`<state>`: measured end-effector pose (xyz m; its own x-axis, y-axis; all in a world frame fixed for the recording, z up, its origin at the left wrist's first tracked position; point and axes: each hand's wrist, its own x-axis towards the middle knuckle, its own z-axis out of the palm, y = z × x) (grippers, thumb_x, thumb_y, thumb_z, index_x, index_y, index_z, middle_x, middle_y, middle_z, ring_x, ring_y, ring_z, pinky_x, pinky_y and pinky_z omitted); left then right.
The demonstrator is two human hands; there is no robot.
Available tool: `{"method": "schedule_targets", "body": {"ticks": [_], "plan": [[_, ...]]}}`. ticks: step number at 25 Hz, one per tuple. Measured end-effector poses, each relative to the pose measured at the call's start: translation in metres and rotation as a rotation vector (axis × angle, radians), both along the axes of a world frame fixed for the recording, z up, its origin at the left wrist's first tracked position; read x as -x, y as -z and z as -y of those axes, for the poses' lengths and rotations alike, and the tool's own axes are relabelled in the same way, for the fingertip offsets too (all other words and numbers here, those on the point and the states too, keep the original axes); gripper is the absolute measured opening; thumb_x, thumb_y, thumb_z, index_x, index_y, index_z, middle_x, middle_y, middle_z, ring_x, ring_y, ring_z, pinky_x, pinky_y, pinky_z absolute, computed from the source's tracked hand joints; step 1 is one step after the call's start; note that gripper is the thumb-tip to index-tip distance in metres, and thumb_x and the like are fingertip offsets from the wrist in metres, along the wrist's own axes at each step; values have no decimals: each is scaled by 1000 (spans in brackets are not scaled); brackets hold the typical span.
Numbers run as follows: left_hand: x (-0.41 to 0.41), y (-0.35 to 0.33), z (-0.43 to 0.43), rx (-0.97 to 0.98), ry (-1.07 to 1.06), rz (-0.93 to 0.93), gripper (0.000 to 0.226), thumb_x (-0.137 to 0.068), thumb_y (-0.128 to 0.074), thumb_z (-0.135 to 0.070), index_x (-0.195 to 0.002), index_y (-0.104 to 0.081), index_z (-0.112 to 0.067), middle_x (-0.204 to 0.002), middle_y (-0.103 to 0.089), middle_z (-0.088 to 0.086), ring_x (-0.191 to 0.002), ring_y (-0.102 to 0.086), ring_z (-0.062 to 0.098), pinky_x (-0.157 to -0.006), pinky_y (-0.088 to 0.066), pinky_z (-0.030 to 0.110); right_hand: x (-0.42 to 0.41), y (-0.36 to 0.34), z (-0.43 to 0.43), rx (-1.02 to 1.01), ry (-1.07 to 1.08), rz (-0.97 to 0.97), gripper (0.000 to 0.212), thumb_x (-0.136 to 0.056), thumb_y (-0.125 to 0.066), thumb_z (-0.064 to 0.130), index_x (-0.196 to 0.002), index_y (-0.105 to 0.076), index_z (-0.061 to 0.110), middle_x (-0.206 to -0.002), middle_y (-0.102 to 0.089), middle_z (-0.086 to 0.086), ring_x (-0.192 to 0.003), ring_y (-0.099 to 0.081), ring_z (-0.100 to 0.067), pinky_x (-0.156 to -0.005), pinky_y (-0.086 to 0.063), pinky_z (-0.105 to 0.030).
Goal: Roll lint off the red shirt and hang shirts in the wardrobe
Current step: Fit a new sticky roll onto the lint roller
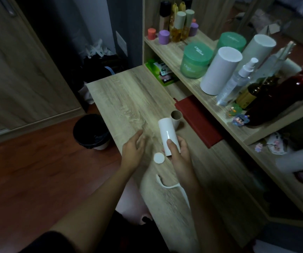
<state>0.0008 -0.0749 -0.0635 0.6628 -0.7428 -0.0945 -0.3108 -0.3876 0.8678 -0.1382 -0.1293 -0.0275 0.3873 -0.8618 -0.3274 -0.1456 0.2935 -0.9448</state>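
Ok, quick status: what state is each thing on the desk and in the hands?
white roll: gripped by right hand, held tilted above the desk
left hand: open, holding nothing
cardboard tube: bare, resting on desk behind the roll
round white disc: loose, lying flat on desk
white strip: loose, curled on desk
red book: closed, lying flat
bin: open, black liner fitted
green jar: lid on
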Motion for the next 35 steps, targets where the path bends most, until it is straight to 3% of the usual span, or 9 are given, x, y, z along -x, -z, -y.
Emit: {"method": "schedule_targets", "body": {"ticks": [3,7,11,13,18,22,26,28,35], "plan": [[-54,-5,-11,31,-81,6,41,-98,-43,-30,-133,-52,-11,-137,-53,4,-129,-46,16,-99,-28,12,-57,-9,-12,9,-48,34,35,-75,-58,47,-107,-54,34,-105,-65,3,-97,-65,-18,-86,-53,-36],[-152,-3,-28,35,-229,22,42,-101,-32,-29,-126,-57,-7,-126,-61,12,-120,-53,26,-85,-35,20,-158,-6,-28,-2,-92,8,48,-75,-57,45,-116,-52,22,-102,-66,-1,-90,-66,-20,-81,-54,-36],[-270,33,-50,-121,-326,-42,50,-101,-26,-35,-129,-53,-3,-132,-54,20,-124,-47,35,-99,-35,32,-281,20,-47,-29,-138,-82,57,-74,-55,44,-123,-49,14,-106,-63,-8,-84,-64,-17,-71,-53,-26],[-329,57,-58,-207,-361,-74,52,-102,-24,-35,-125,-54,0,-127,-56,25,-119,-49,41,-95,-36,36,-339,45,-52,-34,-172,-164,56,-71,-56,53,-117,-51,22,-105,-63,-5,-87,-64,-17,-79,-53,-34],[-442,123,-56,-383,-324,-70,49,-102,-24,-32,-124,-51,2,-122,-56,31,-113,-49,48,-94,-36,42,-431,131,-47,-33,-283,-303,41,-64,-52,76,-100,-45,56,-112,-59,4,-98,-62,-19,-86,-52,-50],[-509,210,-27,-456,-262,-20,49,-101,-27,-34,-130,-48,-1,-125,-55,30,-114,-48,50,-93,-38,43,-483,218,-13,-104,-309,-394,73,-65,-49,73,-123,-43,29,-116,-57,-6,-98,-62,-28,-83,-53,-53],[-552,322,-1,-536,-231,-44,54,-100,-28,-40,-138,-40,-3,-132,-52,26,-120,-46,47,-96,-38,41,-515,326,15,-195,-359,-392,51,-90,-53,39,-131,-38,12,-115,-51,-6,-89,-61,-18,-70,-56,-30],[-561,376,7,-559,-204,-36,55,-99,-33,-38,-140,-36,-2,-132,-51,27,-119,-48,46,-94,-39,41,-519,381,20,-250,-399,-425,47,-93,-51,31,-133,-36,11,-118,-50,-7,-82,-58,-12,-56,-50,-16],[-580,511,20,-620,-275,-8,61,-94,-49,-37,-140,-27,-4,-128,-50,28,-112,-52,46,-87,-46,48,-533,513,32,-163,-546,-581,49,-91,-53,35,-133,-37,16,-110,-54,-3,-84,-59,-14,-61,-51,-25]]}}
